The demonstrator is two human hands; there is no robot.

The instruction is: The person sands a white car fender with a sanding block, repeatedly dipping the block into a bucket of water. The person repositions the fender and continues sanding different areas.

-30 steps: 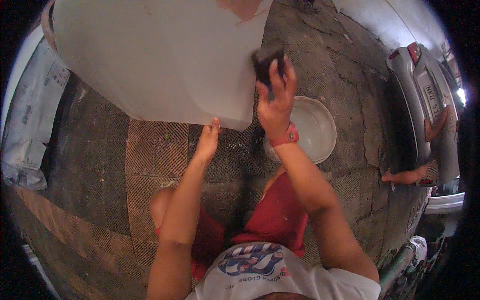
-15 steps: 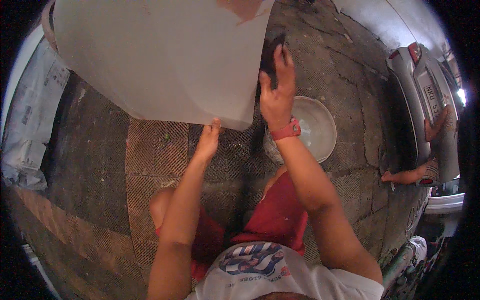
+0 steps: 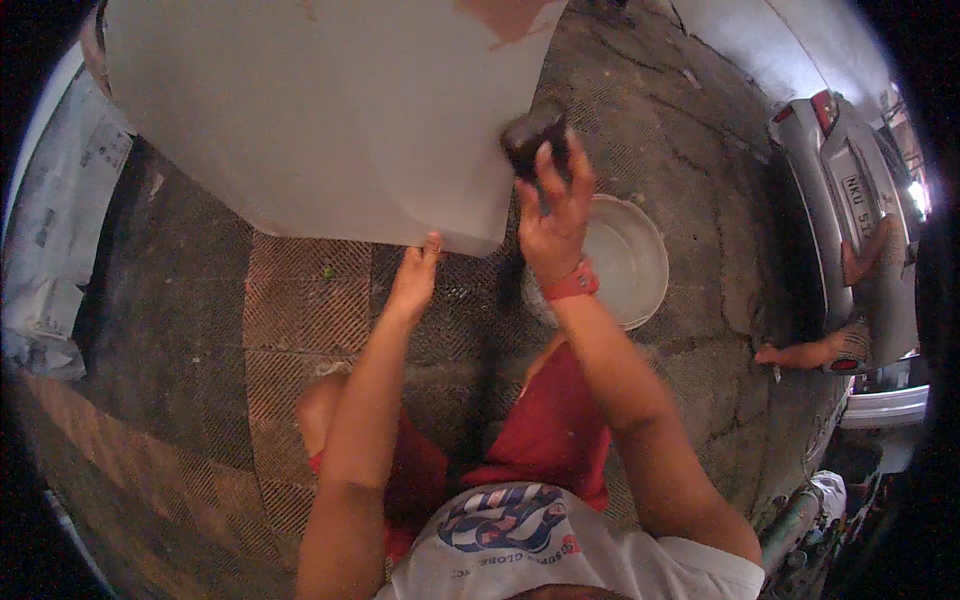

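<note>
Head view: looking straight down at someone crouching on rough pavement, red shorts and white shirt at the bottom of the frame.
Panel: big pale grey panel [image 3: 330,110] fills the upper left and top centre, with a patch of reddish bare spot at its top edge.
Left hand [image 3: 415,280]: centre of frame, fingers pinching the panel's lower edge, holding it.
Right hand [image 3: 553,215]: just right of centre, red wristband on, pressing a dark sanding block [image 3: 533,140] flat against the panel's right edge; looks like a loose grasp, though it's kinda blurry.
Basin: white basin [image 3: 635,262] on the ground right beside that wrist.
Right edge: silver car [image 3: 850,180], someone else's hand [image 3: 785,353] near it.
</note>
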